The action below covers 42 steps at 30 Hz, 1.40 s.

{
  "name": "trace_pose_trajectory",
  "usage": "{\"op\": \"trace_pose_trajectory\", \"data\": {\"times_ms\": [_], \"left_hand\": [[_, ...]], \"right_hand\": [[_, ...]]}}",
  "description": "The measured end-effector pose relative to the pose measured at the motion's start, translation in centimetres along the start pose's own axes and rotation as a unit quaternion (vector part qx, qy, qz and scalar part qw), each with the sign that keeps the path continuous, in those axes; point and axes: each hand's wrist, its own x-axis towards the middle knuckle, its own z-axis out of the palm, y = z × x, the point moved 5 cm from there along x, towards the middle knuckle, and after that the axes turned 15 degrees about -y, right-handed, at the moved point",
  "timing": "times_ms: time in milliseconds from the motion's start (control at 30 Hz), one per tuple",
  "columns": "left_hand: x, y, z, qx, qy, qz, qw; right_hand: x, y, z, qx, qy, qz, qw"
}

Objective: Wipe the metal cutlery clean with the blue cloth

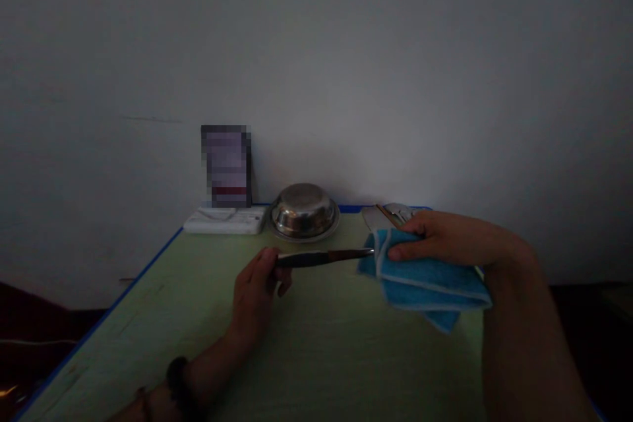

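My left hand [258,290] is closed on one end of a long, thin metal utensil [321,257], which it holds level above the table. The utensil's other end goes into a folded blue cloth [425,280]. My right hand [445,237] is wrapped around that cloth, fingers pressed on its top. What kind of utensil it is stays unclear, since its tip is hidden in the cloth. Both hands are over the light green table [316,356].
An upturned steel bowl [303,211] rests on a plate at the far edge by the wall. Left of it lie a white flat box [225,219] and a standing card [226,165]. More cutlery [390,214] lies behind the cloth. The table has a blue rim.
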Motion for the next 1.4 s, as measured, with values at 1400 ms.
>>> {"op": "trace_pose_trajectory", "data": {"times_ms": [1400], "left_hand": [[-1.1, -0.9, 0.9, 0.014, -0.131, -0.015, 0.991]], "right_hand": [[3.9, -3.6, 3.5, -0.232, -0.131, -0.031, 0.963]]}}
